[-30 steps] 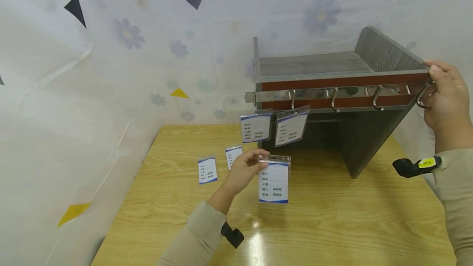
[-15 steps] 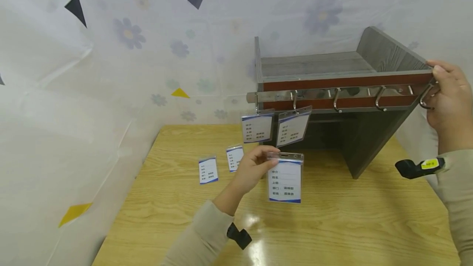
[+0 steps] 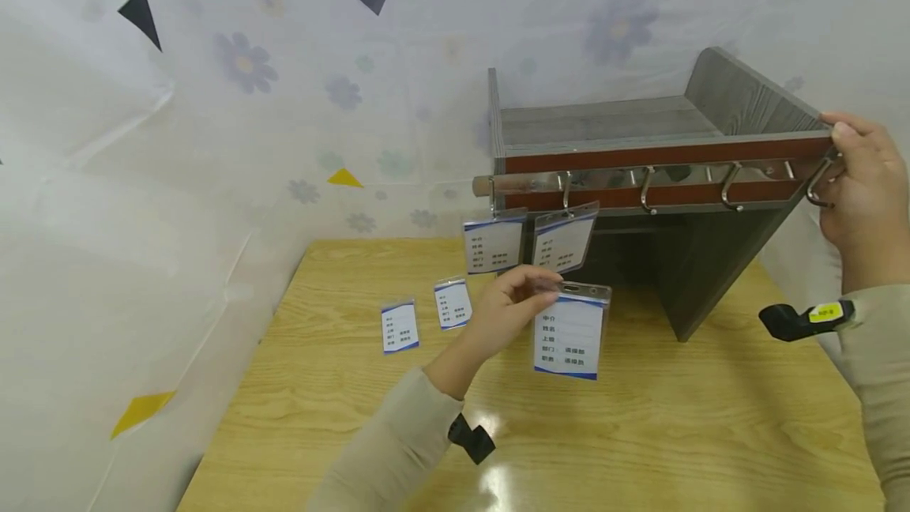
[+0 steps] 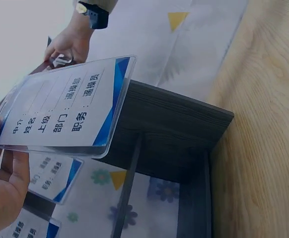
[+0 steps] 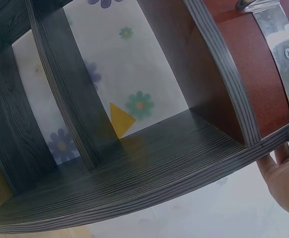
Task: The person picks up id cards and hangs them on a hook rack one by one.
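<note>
1 clear badge holder [image 3: 567, 338]: top-left corner pinched by my left hand [image 3: 506, 313], below the front edge of the hook rack [image 3: 640, 156]. My right hand [image 3: 869, 188], gripping its front-right corner, should steady it; slot [image 3: 571, 288] best kept uncovered.

Table [image 3: 640, 433]: pale yellow grained wood, a patch of glare nearer the wearer than the left fingers [image 3: 529, 272]. Flat upon it, left of those fingers, lie one card [image 3: 453, 303] and, farther left, a second card [image 3: 400, 326], apart. Rack [image 3: 700, 283], grey: standing beyond the left fingers, extending rightward to the right fingers [image 3: 860, 124].
</note>
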`<state>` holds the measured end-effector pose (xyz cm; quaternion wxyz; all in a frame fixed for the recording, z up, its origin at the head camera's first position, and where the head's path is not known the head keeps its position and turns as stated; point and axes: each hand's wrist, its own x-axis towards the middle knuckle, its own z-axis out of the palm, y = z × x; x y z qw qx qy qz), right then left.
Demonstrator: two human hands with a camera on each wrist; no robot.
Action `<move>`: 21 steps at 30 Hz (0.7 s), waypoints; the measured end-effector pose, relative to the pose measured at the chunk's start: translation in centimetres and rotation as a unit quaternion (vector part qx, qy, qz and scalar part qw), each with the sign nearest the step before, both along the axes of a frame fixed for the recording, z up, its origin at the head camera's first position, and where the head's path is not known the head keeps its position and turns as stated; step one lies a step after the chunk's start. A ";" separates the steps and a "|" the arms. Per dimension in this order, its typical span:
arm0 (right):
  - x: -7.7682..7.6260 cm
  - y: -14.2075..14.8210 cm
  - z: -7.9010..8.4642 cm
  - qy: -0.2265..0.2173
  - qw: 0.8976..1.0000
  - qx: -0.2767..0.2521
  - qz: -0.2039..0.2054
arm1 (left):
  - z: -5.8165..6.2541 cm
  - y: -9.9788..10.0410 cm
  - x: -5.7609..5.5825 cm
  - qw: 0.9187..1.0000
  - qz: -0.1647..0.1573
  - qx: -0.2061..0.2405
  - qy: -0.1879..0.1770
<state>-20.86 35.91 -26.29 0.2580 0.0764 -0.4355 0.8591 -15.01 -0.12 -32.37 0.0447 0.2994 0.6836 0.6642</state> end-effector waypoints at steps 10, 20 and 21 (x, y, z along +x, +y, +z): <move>-0.1 -0.1 0.1 -0.009 1.000 0.005 -0.003 | 2.1 1.5 -0.1 0.999 0.015 -0.040 0.010; -0.3 0.4 0.1 0.005 1.000 0.008 0.008 | 3.0 3.1 -0.9 0.997 0.032 -0.059 0.048; -0.3 0.5 0.1 0.008 1.000 0.010 0.009 | 2.9 3.3 -1.2 0.996 0.032 -0.059 0.057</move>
